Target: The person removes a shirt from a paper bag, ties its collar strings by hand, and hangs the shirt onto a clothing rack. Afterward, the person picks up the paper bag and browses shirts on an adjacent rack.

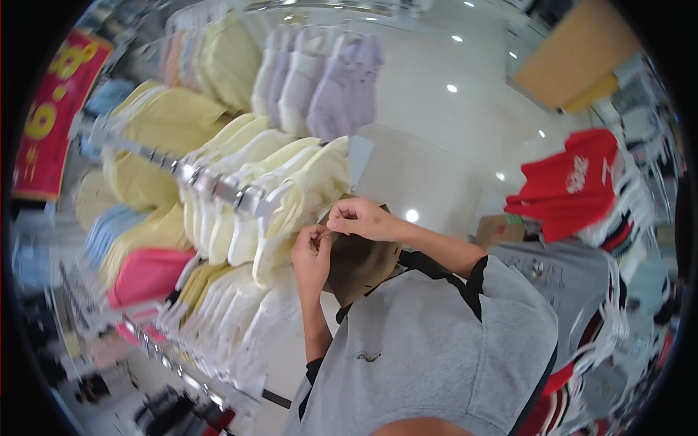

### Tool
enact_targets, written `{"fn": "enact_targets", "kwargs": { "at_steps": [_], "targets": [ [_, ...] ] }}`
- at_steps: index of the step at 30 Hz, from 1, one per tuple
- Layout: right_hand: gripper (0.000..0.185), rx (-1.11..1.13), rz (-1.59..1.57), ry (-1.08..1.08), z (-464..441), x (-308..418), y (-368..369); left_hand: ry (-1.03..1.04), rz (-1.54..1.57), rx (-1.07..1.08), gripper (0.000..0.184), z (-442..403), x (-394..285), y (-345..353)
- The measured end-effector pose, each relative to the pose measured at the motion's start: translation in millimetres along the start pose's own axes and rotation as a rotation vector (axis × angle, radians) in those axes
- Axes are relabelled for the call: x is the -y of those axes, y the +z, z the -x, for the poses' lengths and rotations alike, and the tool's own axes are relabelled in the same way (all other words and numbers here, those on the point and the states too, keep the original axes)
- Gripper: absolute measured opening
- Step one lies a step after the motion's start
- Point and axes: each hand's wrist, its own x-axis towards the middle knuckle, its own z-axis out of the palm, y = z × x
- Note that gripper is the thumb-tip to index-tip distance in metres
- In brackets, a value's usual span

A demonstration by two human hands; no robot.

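Note:
My left hand (311, 254) and my right hand (361, 219) meet in front of my chest, fingertips pinched close together. Whatever lies between them is too small to make out. Behind and below them is a brown box-like thing (356, 265), partly covered by my hands and forearms. Just left of my hands hang pale yellow garments (313, 178) in a row on white hangers. Their nearest edge comes close to my left hand; I cannot tell whether they touch.
A metal rail (211, 182) carries the yellow garments. White and lilac garments (345, 87) hang beyond, a pink one (149, 276) lower left. At right hang a red shirt (567, 182) and a grey shirt (560, 280), near a cardboard box (500, 229). Shiny tiled floor (429, 123) lies ahead.

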Motion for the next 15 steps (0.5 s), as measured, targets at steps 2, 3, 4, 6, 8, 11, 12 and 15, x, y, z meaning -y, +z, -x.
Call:
{"fn": "enact_targets", "kwargs": {
  "at_steps": [2, 3, 4, 6, 8, 11, 12, 15],
  "targets": [
    [0.023, -0.094, 0.142, 0.009, 19.8, -11.0, -3.5, 0.059, -0.052, 0.097, 0.015, -4.6, 2.7, 14.9],
    [0.022, -0.146, 0.210, 0.018, 30.0, -18.2, -6.2, 0.076, -0.076, 0.159, 0.015, -7.5, 6.4, 22.9],
    [0.024, -0.206, 0.183, 0.002, 37.0, -30.5, -7.2, 0.092, -0.100, 0.223, 0.015, -8.0, 11.9, 31.6],
    [0.024, -0.318, 0.228, -0.030, 51.9, -33.2, -7.4, 0.110, -0.173, 0.336, 0.016, -8.0, 16.4, 47.9],
    [0.023, -0.437, 0.215, -0.049, 66.0, -30.6, -11.1, 0.113, -0.214, 0.439, 0.018, -8.4, 14.9, 64.4],
    [0.019, -0.629, 0.085, -0.063, 87.3, -26.5, -16.2, 0.200, -0.232, 0.527, 0.022, -12.9, 19.3, 87.9],
    [0.018, -0.672, 0.078, -0.095, 95.1, -26.0, -19.8, 0.238, -0.229, 0.547, 0.023, -15.2, 21.4, 94.6],
    [0.016, -0.774, 0.083, -0.161, 119.2, -25.6, -34.7, 0.296, -0.265, 0.669, 0.027, -27.9, 18.5, 116.2]
  ]
}}
